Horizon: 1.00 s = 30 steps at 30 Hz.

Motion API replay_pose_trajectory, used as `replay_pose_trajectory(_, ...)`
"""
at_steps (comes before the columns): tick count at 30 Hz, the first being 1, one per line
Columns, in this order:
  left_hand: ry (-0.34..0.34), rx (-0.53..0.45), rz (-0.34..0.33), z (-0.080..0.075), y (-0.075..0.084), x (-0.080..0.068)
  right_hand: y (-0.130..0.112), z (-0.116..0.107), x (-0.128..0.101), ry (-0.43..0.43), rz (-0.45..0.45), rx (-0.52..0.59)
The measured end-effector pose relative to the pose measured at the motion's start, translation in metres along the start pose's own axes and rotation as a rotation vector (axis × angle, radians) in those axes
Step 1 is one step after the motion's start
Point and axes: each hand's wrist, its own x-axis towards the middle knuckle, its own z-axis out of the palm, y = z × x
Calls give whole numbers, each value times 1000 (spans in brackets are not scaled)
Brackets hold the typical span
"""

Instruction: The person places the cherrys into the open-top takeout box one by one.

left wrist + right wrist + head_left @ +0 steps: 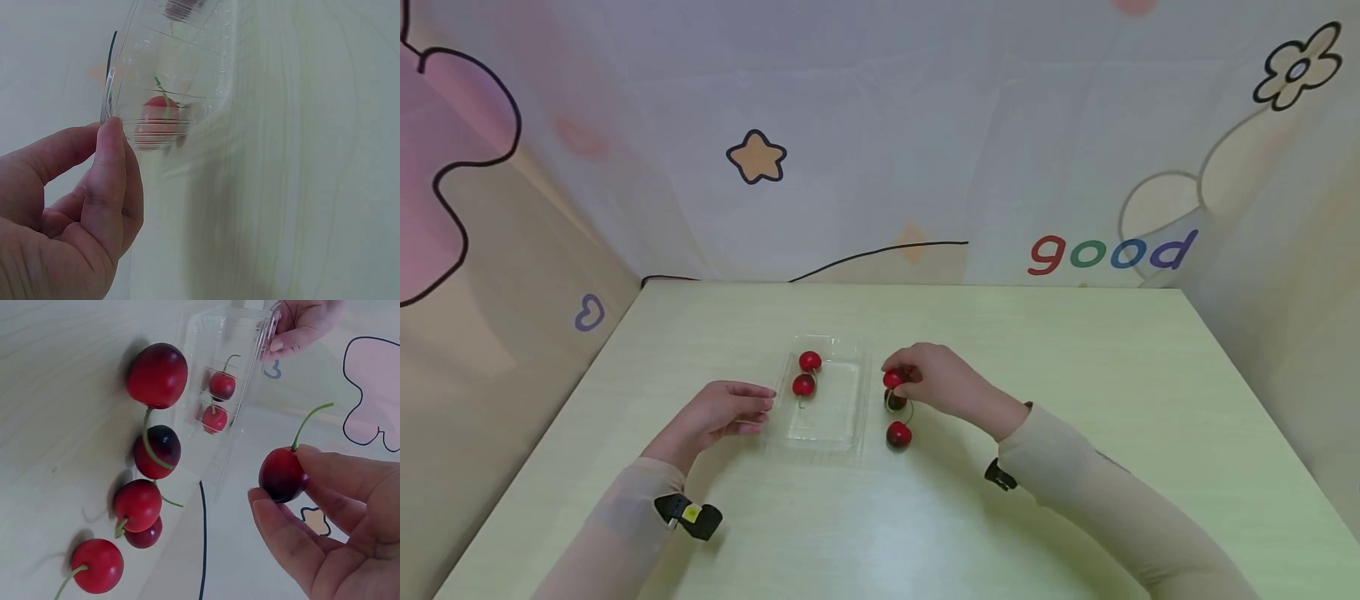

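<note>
With thumb and fingers, my left hand (718,414) pinches the left rim of a clear plastic box (111,100). Two red cherries (803,385) with stems lie inside that box, toward its left side. My right hand (947,382) is just right of the box, pinching a dark red cherry (283,475) between thumb and fingers; its green stem points up past the thumb in the right wrist view. Several loose cherries (157,375) lie on the table below and beside this hand. In the head view the right fingers partly hide some of them.
A pale wood-grain table (1075,517) carries everything. Behind it hangs a printed cloth (880,150) with a star, a flower and the word "good". The nearest loose cherry (898,435) sits close to the box's right wall.
</note>
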Motion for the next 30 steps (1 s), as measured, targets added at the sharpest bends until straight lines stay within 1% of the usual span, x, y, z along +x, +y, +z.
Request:
replay_pose_trajectory(8, 4, -2, 3, 1, -1, 1, -15, 5, 13, -54, -37, 27)
replay_pose_trajectory(18, 6, 5, 6, 1, 0, 0, -33, 11, 20, -62, -73, 12)
replay_pose_trajectory(30, -1, -5, 2, 1, 1, 0, -44, 23, 35, -113, -83, 30)
